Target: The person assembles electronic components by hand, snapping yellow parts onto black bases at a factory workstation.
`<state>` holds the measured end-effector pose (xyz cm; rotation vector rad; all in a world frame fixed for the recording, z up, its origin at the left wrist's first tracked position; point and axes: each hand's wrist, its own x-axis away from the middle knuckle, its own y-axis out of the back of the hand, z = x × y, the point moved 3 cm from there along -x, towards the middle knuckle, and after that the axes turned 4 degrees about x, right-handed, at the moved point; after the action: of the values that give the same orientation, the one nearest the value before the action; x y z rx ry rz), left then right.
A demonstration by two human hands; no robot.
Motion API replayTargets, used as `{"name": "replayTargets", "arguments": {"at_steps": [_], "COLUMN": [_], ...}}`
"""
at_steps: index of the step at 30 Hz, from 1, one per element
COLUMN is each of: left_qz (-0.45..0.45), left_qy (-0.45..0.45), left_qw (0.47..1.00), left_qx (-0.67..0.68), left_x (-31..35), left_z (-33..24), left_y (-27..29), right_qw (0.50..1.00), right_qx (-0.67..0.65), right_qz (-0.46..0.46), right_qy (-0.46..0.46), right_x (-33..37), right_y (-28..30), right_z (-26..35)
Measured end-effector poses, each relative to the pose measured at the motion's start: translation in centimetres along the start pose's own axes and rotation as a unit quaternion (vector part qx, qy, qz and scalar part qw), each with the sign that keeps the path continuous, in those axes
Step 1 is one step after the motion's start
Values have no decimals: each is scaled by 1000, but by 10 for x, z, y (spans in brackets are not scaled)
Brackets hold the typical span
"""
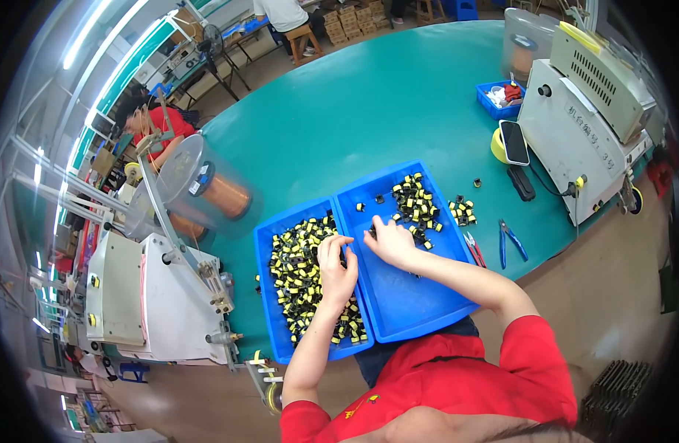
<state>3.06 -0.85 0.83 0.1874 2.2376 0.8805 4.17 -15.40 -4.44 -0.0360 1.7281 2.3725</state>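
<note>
Two blue plastic trays stand side by side at the table's near edge. The left tray [261,255] is heaped with small black coils wrapped in yellow tape [295,269]. My left hand [338,272] hovers over its right side, fingers bent and thumb apart, holding nothing that I can see. Inside the right tray [406,306], a smaller pile of the same coils [417,203] lies at the far right, with two loose pieces farther left. My right hand [391,242] reaches into this tray near the divider, fingertips pinched on a small dark part mostly hidden by the fingers.
Right of the trays lie more coils [462,211], red-handled cutters [475,251] and blue-handled pliers [511,244]. A phone [513,142] leans on a yellow roll beside a grey machine [575,140]. Another machine [173,295] and a clear tub with a copper wire spool [225,196] stand left.
</note>
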Motion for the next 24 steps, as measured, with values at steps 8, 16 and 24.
{"name": "replayTargets", "arguments": {"at_steps": [8,16,24], "left_qz": [174,92,87], "left_qy": [293,271,319], "left_qw": [854,792,693], "left_qx": [393,539,641], "left_x": [10,5,0], "left_z": [7,3,7], "left_y": [-9,-1,7], "right_qw": [677,556,511], "right_qx": [-580,-663,-719], "right_qz": [416,458,416], "right_qy": [-183,-204,-222], "right_x": [29,40,32], "right_y": [64,52,44], "right_z": [8,-5,-10]}}
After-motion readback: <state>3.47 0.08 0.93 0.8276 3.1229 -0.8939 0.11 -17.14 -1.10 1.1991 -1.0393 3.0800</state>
